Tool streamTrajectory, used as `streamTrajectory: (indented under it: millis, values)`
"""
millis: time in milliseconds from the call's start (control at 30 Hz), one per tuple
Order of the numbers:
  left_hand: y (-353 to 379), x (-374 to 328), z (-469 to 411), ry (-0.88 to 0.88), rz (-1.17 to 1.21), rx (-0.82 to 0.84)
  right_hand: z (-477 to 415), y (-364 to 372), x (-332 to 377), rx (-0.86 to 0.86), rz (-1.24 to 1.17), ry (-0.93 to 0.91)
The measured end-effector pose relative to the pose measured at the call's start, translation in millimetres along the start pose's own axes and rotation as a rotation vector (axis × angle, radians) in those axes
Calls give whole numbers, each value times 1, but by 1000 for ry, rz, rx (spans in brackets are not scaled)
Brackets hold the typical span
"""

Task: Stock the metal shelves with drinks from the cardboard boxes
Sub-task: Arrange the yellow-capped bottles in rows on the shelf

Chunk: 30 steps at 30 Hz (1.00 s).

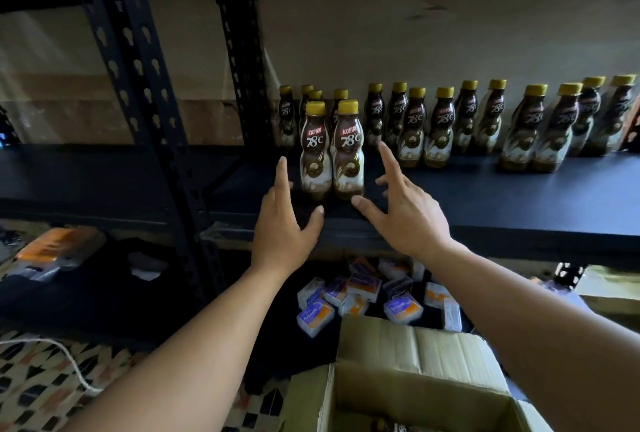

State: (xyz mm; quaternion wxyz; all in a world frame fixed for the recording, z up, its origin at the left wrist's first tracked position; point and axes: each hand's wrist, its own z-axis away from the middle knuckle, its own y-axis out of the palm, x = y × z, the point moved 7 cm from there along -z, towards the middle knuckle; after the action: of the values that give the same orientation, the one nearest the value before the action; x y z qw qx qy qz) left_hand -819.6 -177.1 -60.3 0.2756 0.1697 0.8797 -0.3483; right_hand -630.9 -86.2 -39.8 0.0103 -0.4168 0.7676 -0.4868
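Observation:
Two coffee bottles with yellow caps, the left bottle (313, 151) and the right bottle (347, 151), stand side by side near the front of the dark metal shelf (485, 196). My left hand (285, 220) is just left of them, fingers straight, holding nothing. My right hand (403, 203) is just right of them, fingers spread, also holding nothing. Neither hand touches a bottle. Several more of the same bottles (443, 123) stand in rows along the back of the shelf. An open cardboard box (408, 383) sits below my arms; its contents are mostly hidden.
Black perforated shelf uprights (138, 92) rise at the left. Small white, purple and orange packs (360, 296) lie scattered on the lower shelf. An orange wrapped pack (55, 248) lies lower left. A white cord (65, 359) crosses the patterned floor.

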Motion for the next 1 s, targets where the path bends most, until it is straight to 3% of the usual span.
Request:
streamTrajectory:
  millis: [100, 200, 267, 333, 367, 467, 500, 533, 567, 667, 733, 1000]
  values:
    - [12, 11, 41, -4, -49, 3, 37, 5, -13, -53, 119, -42]
    - [39, 16, 88, 15, -104, 117, 82, 9, -24, -133, 227, -158]
    - [68, 24, 124, -71, -16, 313, 112, 15, -37, -147, 216, -188]
    - [102, 30, 167, -228, 60, 635, 141, 25, -60, -52, 216, -111]
    - [120, 32, 191, -266, 35, 829, 155, 32, -72, 103, 224, -31]
    - [156, 36, 260, -312, -105, 1399, 225, 70, -119, 973, 323, 234]
    - [163, 40, 276, -342, -119, 1506, 252, 76, -131, 1219, 325, 317]
    - [169, 46, 288, -365, -129, 1555, 273, 80, -141, 1358, 307, 393]
    - [175, 53, 296, -371, -150, 1561, 285, 83, -148, 1387, 297, 426]
    - [188, 70, 306, -324, -237, 1468, 292, 103, -168, 1123, 283, 393]
    - [195, 78, 309, -373, -214, 1391, 299, 119, -177, 1044, 168, 428]
    - [242, 119, 334, -424, -223, 1257, 363, 194, -223, 1137, 23, 559]
